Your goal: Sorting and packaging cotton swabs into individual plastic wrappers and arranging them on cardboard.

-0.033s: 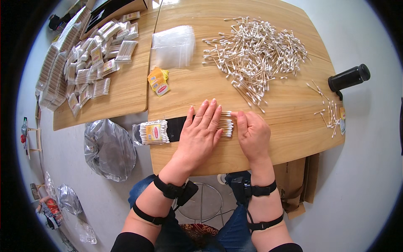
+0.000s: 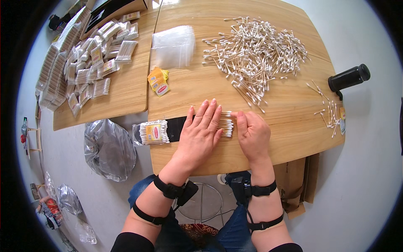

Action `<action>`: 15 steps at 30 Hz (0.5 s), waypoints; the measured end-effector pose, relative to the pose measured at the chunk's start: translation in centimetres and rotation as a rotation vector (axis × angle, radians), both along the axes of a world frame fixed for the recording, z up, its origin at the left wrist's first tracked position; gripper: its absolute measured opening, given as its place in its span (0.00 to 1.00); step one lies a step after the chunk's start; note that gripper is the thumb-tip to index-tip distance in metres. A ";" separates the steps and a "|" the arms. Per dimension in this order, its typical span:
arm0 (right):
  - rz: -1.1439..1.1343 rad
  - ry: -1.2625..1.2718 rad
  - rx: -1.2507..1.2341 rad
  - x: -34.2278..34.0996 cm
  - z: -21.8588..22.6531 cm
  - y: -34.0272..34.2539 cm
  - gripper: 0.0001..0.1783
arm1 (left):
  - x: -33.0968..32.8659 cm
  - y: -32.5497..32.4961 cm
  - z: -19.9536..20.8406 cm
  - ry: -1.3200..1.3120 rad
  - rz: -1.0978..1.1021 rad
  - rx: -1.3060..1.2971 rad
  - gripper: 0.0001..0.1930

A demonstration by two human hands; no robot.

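My left hand lies flat, fingers stretched out, across a black strip and a row of cotton swabs. The swabs' white tips stick out to its right. Beside these tips is my right hand, its fingers curled in and one fingertip against the end of the topmost swab. The inside of that hand is hidden. At the strip's left end rests a clear bag of cotton swabs with a yellow and white label, reaching past the table edge.
A large heap of loose swabs covers the far right. Clear bags and yellow cards lie at the far left. Packed swab bags fill the adjoining table. A black cylinder stands at the right edge, near scattered swabs.
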State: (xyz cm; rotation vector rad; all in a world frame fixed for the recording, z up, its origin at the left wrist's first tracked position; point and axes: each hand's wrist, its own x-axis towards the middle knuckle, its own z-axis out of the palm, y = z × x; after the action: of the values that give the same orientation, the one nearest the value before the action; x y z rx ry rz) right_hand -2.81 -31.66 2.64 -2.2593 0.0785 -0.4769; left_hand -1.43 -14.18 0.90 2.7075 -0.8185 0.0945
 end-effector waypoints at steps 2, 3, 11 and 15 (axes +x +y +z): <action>0.005 0.011 -0.004 0.0 0.0 0.0 0.16 | 0.0 0.0 0.0 -0.005 0.002 -0.001 0.32; 0.004 0.033 -0.010 -0.1 0.0 0.0 0.15 | 0.0 0.1 -0.1 -0.010 0.003 -0.001 0.32; 0.039 0.041 -0.237 -0.3 1.0 0.3 0.11 | -0.1 -0.3 -0.5 -0.024 0.020 -0.054 0.32; 0.110 0.085 -0.276 -0.8 1.2 0.4 0.14 | -0.1 0.1 -0.4 -0.032 0.037 -0.047 0.32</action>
State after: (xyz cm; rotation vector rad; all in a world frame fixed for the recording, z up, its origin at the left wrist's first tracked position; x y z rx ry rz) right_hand -3.58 -31.21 3.84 -2.5388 -0.0723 -0.3496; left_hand -1.58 -14.06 0.49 2.6836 -0.7660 0.1638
